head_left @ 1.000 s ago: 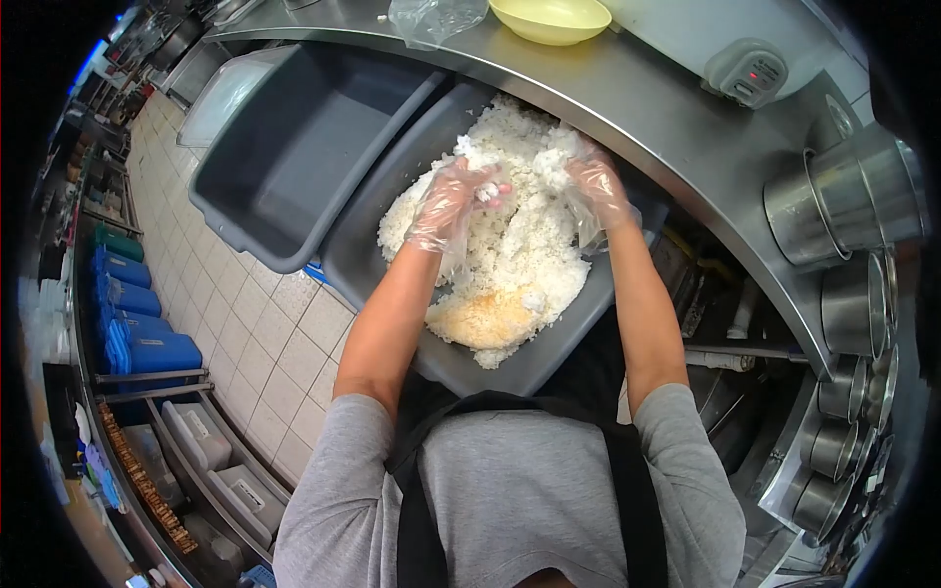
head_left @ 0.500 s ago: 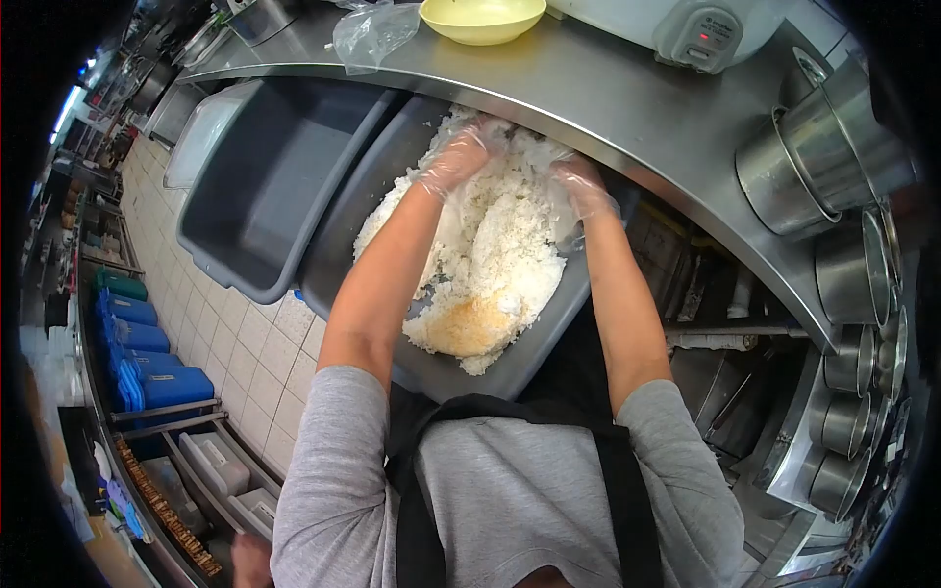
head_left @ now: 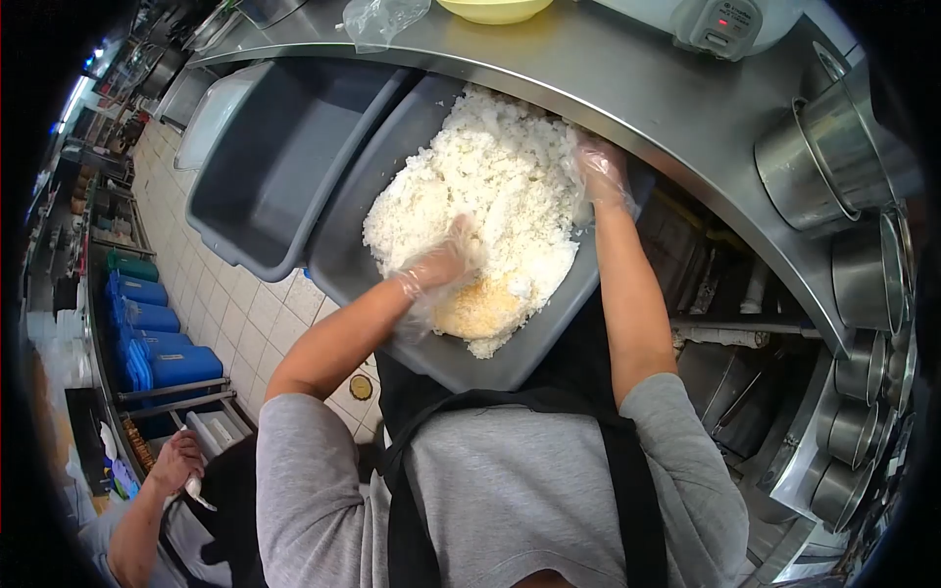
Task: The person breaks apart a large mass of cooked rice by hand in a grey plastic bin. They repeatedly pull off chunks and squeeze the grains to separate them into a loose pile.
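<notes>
Blue bins are lined up at the left of the frame, and at lower left a white item is held in a co-worker's hand. Left of centre, a grey tub is placed just beside a second tub, in which white rice is heaped at the centre of the frame. The gloved left hand is rested on the rice's lower left; whether any is gripped by its fingers cannot be told. The gloved right hand is held at the heap's upper-right edge, its fingers' spread likewise unclear. Metal pots are seen at right.
</notes>
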